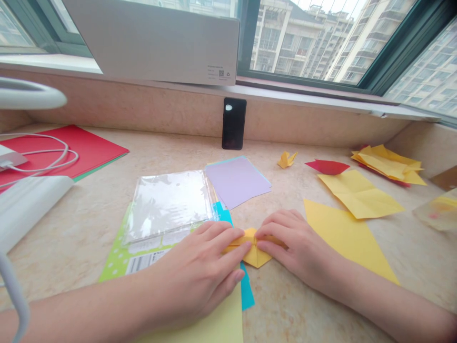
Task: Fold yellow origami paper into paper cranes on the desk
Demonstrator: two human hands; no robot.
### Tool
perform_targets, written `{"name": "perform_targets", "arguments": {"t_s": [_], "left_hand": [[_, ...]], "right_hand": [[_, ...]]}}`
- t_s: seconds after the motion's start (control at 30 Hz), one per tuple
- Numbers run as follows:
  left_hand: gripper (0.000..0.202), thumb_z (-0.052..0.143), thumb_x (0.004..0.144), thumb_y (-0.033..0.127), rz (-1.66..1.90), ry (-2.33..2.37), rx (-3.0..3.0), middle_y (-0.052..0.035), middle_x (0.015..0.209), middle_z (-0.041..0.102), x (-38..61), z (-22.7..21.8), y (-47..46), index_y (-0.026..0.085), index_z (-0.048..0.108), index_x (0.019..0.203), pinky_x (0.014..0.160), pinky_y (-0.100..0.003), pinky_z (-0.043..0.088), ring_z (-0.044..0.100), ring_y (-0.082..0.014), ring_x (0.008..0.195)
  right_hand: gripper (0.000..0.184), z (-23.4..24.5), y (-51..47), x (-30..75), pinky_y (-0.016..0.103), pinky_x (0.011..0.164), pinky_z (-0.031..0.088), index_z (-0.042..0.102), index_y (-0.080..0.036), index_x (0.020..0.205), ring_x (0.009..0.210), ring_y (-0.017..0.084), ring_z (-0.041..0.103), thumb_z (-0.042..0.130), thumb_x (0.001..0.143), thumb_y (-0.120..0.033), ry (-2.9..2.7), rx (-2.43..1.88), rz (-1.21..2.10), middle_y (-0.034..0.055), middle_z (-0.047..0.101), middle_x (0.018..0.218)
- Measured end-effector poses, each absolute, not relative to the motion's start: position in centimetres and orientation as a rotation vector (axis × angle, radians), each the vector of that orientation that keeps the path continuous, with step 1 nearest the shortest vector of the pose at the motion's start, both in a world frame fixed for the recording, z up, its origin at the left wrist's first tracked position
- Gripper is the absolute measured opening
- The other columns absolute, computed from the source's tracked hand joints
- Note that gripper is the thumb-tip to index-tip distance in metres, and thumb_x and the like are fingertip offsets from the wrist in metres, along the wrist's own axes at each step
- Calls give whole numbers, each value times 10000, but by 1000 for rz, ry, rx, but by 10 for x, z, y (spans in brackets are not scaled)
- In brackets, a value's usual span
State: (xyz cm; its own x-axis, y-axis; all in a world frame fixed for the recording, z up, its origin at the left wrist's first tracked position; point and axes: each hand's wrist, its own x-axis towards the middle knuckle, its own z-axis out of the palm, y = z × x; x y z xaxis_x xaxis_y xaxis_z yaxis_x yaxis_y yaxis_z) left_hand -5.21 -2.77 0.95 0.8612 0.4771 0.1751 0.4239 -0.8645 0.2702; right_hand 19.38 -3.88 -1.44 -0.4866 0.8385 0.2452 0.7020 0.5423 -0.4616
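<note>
A small piece of folded yellow paper (257,257) lies on the stone-patterned counter between my hands. My left hand (214,267) presses its fingertips on the left part of the fold. From the other side, the thumb and fingers of my right hand (294,243) pinch the right part, which they partly cover. Under and beside my left hand are a blue sheet (247,288), a pale yellow sheet (228,319) and a green dotted paper pack (114,257) with a clear plastic sleeve (169,202) on it. Close to my right forearm lies a flat yellow sheet (342,238).
Purple square sheets (237,180) lie ahead, with a small folded yellow figure (286,159) farther right. A black phone (233,124) leans on the back wall. Creased yellow papers (385,159) are at right. Red sheets (82,147), a white cable (53,164) and a white lamp (28,93) occupy the left.
</note>
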Motion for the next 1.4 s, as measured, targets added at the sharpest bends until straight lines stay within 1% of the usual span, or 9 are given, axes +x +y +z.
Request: {"name": "perform_targets", "arguments": {"t_s": [0.17, 0.33, 0.57, 0.73, 0.87, 0.97, 1.07, 1.27, 1.4], "left_hand": [[299, 459, 974, 218, 401, 665, 2825, -125, 1129, 621, -53, 9, -29, 163, 589, 1238, 919, -441, 524, 582, -257, 1054], [265, 431, 979, 132, 503, 599, 2810, -95, 1029, 628, -54, 8, -30, 174, 598, 1179, 826, -349, 547, 607, -205, 946], [210, 459, 980, 94, 851, 590, 2788, -50, 877, 672, -56, 0, -27, 175, 601, 1112, 780, -313, 538, 629, -175, 852], [260, 489, 984, 137, 988, 570, 2591, -48, 912, 693, -59, -7, -23, 181, 552, 1233, 727, -274, 529, 642, -159, 823], [299, 467, 984, 131, 796, 598, 2481, -24, 944, 681, -59, -11, -19, 242, 577, 1239, 703, -247, 515, 636, -139, 815], [360, 479, 952, 97, 681, 667, 2518, -17, 883, 635, -57, -11, -18, 256, 589, 1255, 697, -267, 513, 605, -151, 793], [415, 485, 933, 72, 662, 712, 2582, -47, 960, 616, -56, -9, -21, 247, 563, 1302, 754, -318, 527, 590, -179, 862], [221, 467, 984, 138, 592, 655, 2669, -78, 1158, 624, -54, -6, -22, 192, 655, 1088, 875, -366, 512, 576, -204, 1010], [221, 473, 995, 166, 576, 670, 2689, -63, 1119, 675, -52, -8, -21, 183, 630, 1150, 892, -382, 500, 585, -207, 1001]], "right_hand": [[164, -11, -43, 191, 389, 865, 433, 713, -267, 1060, 916, 202, 604, 620, 943, -200, -2354, -1327, 404, 23, 685, 943], [136, -5, -48, 186, 368, 837, 431, 705, -227, 893, 926, 196, 592, 603, 946, -155, -2302, -1284, 446, 23, 672, 928], [121, -4, -54, 180, 355, 822, 437, 665, -205, 903, 792, 153, 626, 589, 954, -126, -2192, -1004, 442, -9, 721, 833], [101, 6, -59, 176, 299, 782, 510, 696, -256, 933, 866, 159, 671, 600, 960, -249, -1954, -1238, 899, -24, 747, 896], [178, 14, -56, 175, 278, 715, 535, 726, -281, 957, 861, 166, 697, 556, 979, -329, -1811, -1392, 1285, -27, 765, 936], [183, 11, -52, 176, 301, 738, 521, 742, -294, 953, 855, 174, 688, 560, 972, -305, -1924, -1435, 1159, -25, 767, 936], [177, 5, -50, 176, 347, 786, 498, 747, -301, 968, 860, 191, 671, 572, 963, -276, -2053, -1445, 909, -13, 757, 900], [150, -3, -42, 182, 379, 834, 474, 747, -275, 933, 868, 195, 647, 602, 946, -235, -2158, -1431, 693, 6, 729, 879], [151, -4, -37, 191, 389, 908, 443, 727, -250, 1026, 997, 202, 613, 595, 958, -224, -2224, -1256, 496, 44, 693, 1038]]}}
